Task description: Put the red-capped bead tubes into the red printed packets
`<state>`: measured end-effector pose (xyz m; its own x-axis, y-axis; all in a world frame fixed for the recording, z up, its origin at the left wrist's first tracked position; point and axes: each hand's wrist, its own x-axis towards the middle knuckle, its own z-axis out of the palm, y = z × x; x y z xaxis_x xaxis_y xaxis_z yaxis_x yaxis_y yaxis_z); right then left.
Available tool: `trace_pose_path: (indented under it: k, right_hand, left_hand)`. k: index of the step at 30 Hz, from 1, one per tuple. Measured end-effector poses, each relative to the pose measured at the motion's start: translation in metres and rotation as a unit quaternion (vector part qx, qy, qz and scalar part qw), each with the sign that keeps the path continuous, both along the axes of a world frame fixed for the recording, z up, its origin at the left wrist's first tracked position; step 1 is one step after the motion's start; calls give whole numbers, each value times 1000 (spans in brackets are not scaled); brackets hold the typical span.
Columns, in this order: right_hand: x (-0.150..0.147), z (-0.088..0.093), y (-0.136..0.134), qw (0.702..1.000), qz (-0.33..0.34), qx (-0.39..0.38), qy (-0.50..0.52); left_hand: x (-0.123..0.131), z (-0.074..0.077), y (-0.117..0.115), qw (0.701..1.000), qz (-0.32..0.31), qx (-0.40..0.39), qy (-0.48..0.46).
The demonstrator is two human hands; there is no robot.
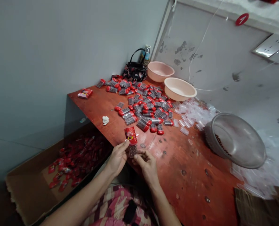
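Between thumb and fingers, my left hand (118, 158) pinches a red printed packet (130, 136) with a yellow mark. Just below the packet, a small clear case filled with dark round pellets (132, 152) hangs over the table's near edge; it cannot be made out how far it sits inside the packet. My right hand (147, 164) is closed on the case's lower right corner. Beyond both hands lies a spread of similar pellet-filled cases with red caps (142, 123) on the red table (177, 166).
Several empty clear cases (188, 121) lie at the right. A tilted grey basin (238, 138) holds brown pellets. Two pink basins (180, 89), a black handbag (135, 71) and a flat red stack (85, 93) stand farther back. Below left, a cardboard box (28, 188) holds red packets.
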<state>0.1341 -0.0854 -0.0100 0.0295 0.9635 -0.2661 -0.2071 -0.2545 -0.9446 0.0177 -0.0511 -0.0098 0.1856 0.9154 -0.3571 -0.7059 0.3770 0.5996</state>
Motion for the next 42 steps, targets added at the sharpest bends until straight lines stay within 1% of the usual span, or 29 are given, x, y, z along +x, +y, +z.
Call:
trace_pose_path:
  k: [3, 6, 9, 14, 16, 18, 20, 22, 23, 25, 27, 28, 29, 31, 32, 33, 34, 35, 36, 37, 38, 39, 40, 41, 42]
  right_hand:
    - [2, 2, -1, 1000, -14, 0, -15]
    - [2, 3, 0, 1000, -28, 10, -11]
    - [1, 3, 1, 999, -33, 21, -13]
    - [2, 1, 1, 1000, -4, 21, -16]
    - [2, -2, 3, 1000, 4, 18, -10]
    - [-2, -7, 8, 1000, -2, 15, 0]
    - [-9, -10, 14, 1000, -6, 9, 9]
    - [-17, -10, 19, 1000, 5, 9, 13]
    - [-20, -9, 21, 1000, 16, 12, 14]
    - [-23, -4, 23, 999, 29, 22, 9]
    - [-18, 1, 24, 999, 19, 27, -1]
    - [-14, 2, 24, 1000, 11, 26, -10]
    - [-9, 3, 24, 999, 2, 26, -19]
    - [0, 2, 24, 999, -10, 28, -37]
    - [4, 0, 25, 999, -11, 30, -44]
    - [6, -1, 24, 998, -12, 33, -51]
    - [8, -2, 24, 998, -11, 36, -55]
    - [8, -4, 23, 997, -9, 39, -59]
    - [8, -4, 22, 997, -7, 40, -63]
    - [8, -5, 21, 997, -4, 40, -65]
    - [9, -4, 20, 997, -1, 40, -67]
    - [9, -4, 20, 997, 1, 40, -70]
    - [10, -3, 20, 996, 2, 40, -74]
    - [11, -3, 20, 996, 2, 40, -80]
    - [13, -2, 22, 995, 1, 39, -87]
  left_hand:
    - [0, 0, 3, 999, -16, 10, 41]
    - [0, 0, 3, 998, -23, 4, 63]
    - [-1, 0, 2, 997, -17, -11, 68]
    - [-1, -3, -3, 997, 16, -14, 69]
    - [1, -5, -6, 998, 8, -15, 65]
    - [3, -7, -12, 998, -8, -15, 57]
    - [0, -8, -18, 999, -5, -16, 50]
    - [-10, -9, -22, 998, 29, -22, 45]
    - [-18, -9, -24, 997, 59, -28, 40]
    - [-39, -11, -25, 988, 144, -43, 29]
    - [-59, -14, -27, 971, 227, -54, 46]
    - [-66, -16, -28, 968, 233, -56, 68]
    - [-69, -18, -28, 968, 219, -57, 105]
    - [-67, -21, -26, 964, 155, -29, 215]
    - [-62, -21, -22, 950, 123, 9, 286]
    - [-54, -21, -16, 925, 98, 63, 361]
    - [-46, -21, -9, 884, 88, 135, 438]
    - [-38, -21, 0, 834, 73, 211, 504]
    - [-30, -22, 9, 776, 57, 273, 565]
    - [-24, -24, 17, 713, 46, 315, 624]
    - [-19, -27, 25, 655, 31, 341, 674]
    - [-15, -30, 32, 607, 25, 355, 710]
    - [-13, -34, 36, 571, 22, 362, 737]
    - [-12, -38, 40, 550, 23, 364, 752]
    - [-12, -41, 41, 541, 30, 364, 757]
